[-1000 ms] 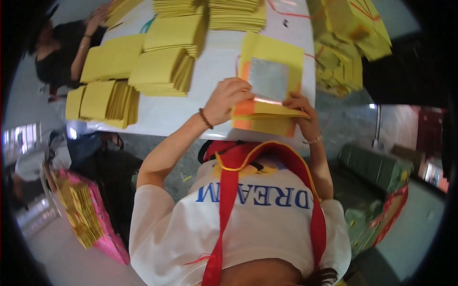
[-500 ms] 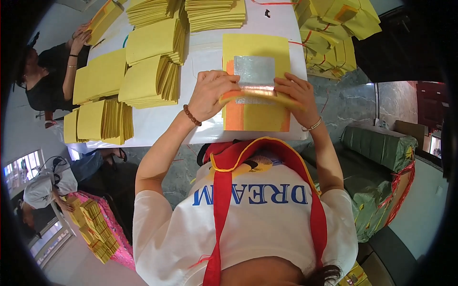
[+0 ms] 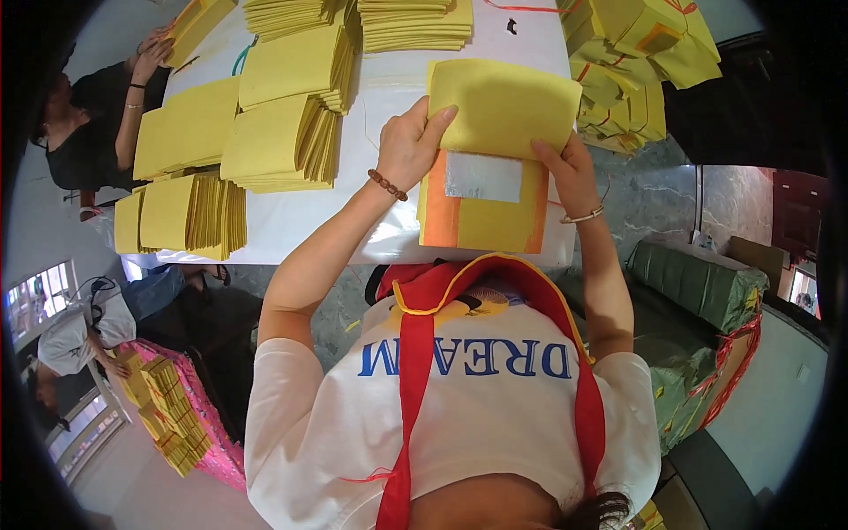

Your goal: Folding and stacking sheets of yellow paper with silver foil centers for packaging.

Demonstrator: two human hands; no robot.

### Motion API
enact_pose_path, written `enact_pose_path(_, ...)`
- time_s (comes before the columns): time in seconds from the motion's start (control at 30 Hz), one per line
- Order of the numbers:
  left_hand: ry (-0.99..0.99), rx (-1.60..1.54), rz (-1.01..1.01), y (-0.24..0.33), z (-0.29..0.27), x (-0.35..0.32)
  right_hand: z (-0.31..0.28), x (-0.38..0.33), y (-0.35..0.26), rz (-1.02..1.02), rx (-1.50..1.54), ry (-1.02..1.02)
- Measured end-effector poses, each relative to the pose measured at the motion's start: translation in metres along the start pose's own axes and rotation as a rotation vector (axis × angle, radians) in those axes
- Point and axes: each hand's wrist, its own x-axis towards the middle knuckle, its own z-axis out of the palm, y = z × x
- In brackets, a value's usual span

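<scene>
Over the table in front of me, a plain yellow paper sheet [image 3: 503, 106] is held tilted up and slightly bowed. My left hand [image 3: 411, 146] grips its left edge, thumb on top and fingers underneath. My right hand [image 3: 572, 172] is closed on its lower right corner, the thumb over the face. Below it lies more yellow paper [image 3: 490, 231] with orange bands along the sides and a silver foil rectangle [image 3: 481, 177] in the middle. The held sheet covers the far part of this paper; whether the two are joined I cannot tell.
Stacks of folded yellow paper [image 3: 287, 146] stand on the white table [image 3: 380, 234] to the left. Tied yellow bundles [image 3: 623, 97] are piled at the far right. Green wrapped bales [image 3: 698, 274] sit on the right. Two other people are at left, one handling yellow paper [image 3: 199, 31].
The curved sheet has been raised and moved away from me, its plain yellow side now facing me. Both hands have shifted to its side edges, and the foil rectangle is partly covered.
</scene>
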Motion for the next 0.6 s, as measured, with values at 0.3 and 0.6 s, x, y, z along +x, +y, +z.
enact_pose_path(0.3, 0.062, -0.109, -0.084, 0.003, 0.003, 0.004, 0.015, 0.008, -0.003, -0.083, 0.051, 0.123)
enact_pose_path(0.6, 0.022, -0.182, -0.188, 0.006, -0.003, 0.003, 0.021, -0.004, -0.006, -0.175, -0.422, 0.243)
